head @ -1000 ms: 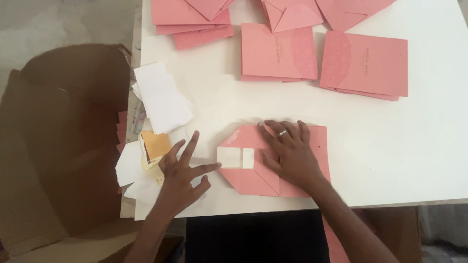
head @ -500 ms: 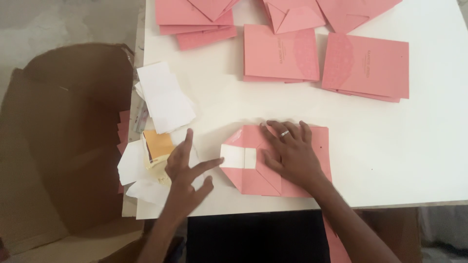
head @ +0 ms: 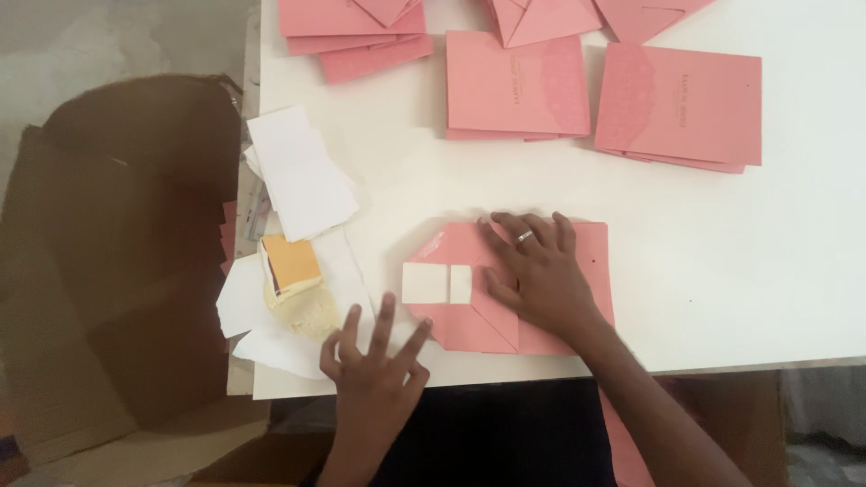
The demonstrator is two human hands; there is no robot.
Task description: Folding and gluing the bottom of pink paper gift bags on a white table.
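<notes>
Flat, open-palmed: our right hand presses the pink envelope to the white table, gripping nothing.
We see the envelope near the table's front edge, its white seal sticker exposed; our left hand hovers empty, fingers spread, beside loose white papers.

Both arms are bare; no sleeve shows on either forearm at the bottom of the frame. The right hand, in the lower middle of the frame, wears one ring, a thin band of silver colour, on a finger. The left hand, at the lower centre-left, wears nothing. The nails are short. Below, between the arms, there is dark clothing.
</notes>
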